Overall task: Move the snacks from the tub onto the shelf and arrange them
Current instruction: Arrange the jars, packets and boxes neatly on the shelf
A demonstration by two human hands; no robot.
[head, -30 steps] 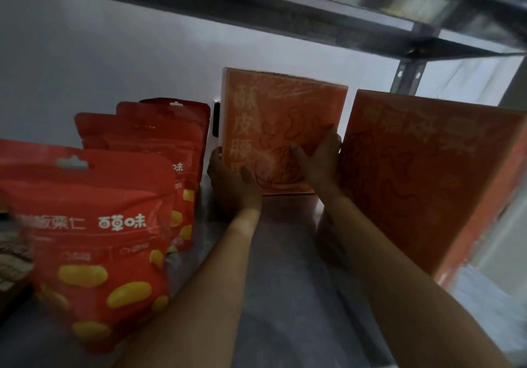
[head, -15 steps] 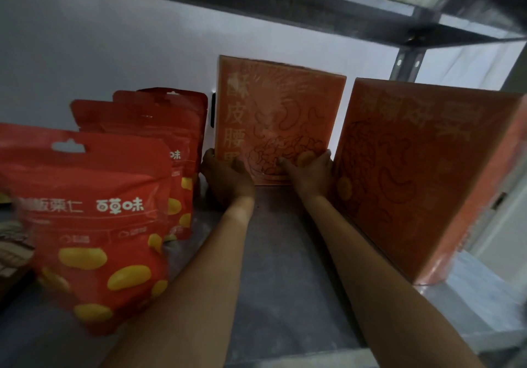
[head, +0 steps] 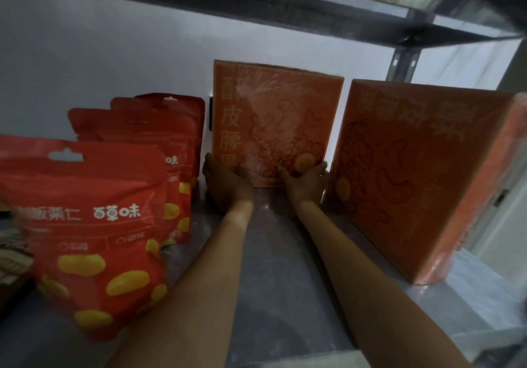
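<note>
Orange snack box (head: 273,122) upright at far back of shelf (head: 273,253), left hand (head: 228,185) and right hand (head: 306,182) each gripping a bottom corner; red pouches (head: 94,219) close left, larger orange box (head: 413,179) close right.

A white wall (head: 85,54) stood behind the grey metal shelf (head: 271,268); a perforated steel post (head: 400,64) rose right.

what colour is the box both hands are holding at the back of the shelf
Orange, with line-drawn cashews on its front; the box shows best in the head view.
</note>
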